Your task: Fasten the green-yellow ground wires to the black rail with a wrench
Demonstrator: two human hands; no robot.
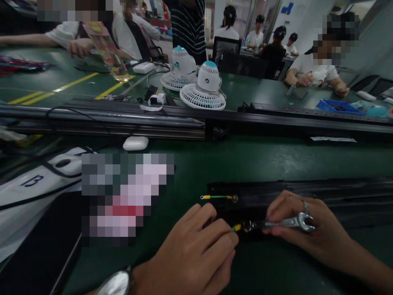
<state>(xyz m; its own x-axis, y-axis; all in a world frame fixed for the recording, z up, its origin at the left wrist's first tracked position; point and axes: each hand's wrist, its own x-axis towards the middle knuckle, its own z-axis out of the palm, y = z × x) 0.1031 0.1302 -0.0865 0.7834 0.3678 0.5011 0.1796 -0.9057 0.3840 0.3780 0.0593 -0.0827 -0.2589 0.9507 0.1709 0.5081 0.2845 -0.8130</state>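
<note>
My right hand (302, 219) grips a silver combination wrench (276, 223) between thumb and fingers. The wrench's ring end meets a fastener at the edge of a long black metal profile (334, 192), and its open jaw points right. Pinched in my left hand (199, 246) is a short green-and-yellow ground wire (236, 228), whose lug sits at that same fastener. A second ground wire (217, 197) is fixed by a screw (235, 198) farther up the profile, its free ring lug pointing left. My left fingers hide most of the held wire.
Long metal bars (172, 123) cross the bench behind my hands. Two white fans (204, 88) stand beyond them. A white earbud case (135, 143) lies at left, near a white bag (33, 192). Other people sit around the bench, one with a blue tray (339, 107) nearby.
</note>
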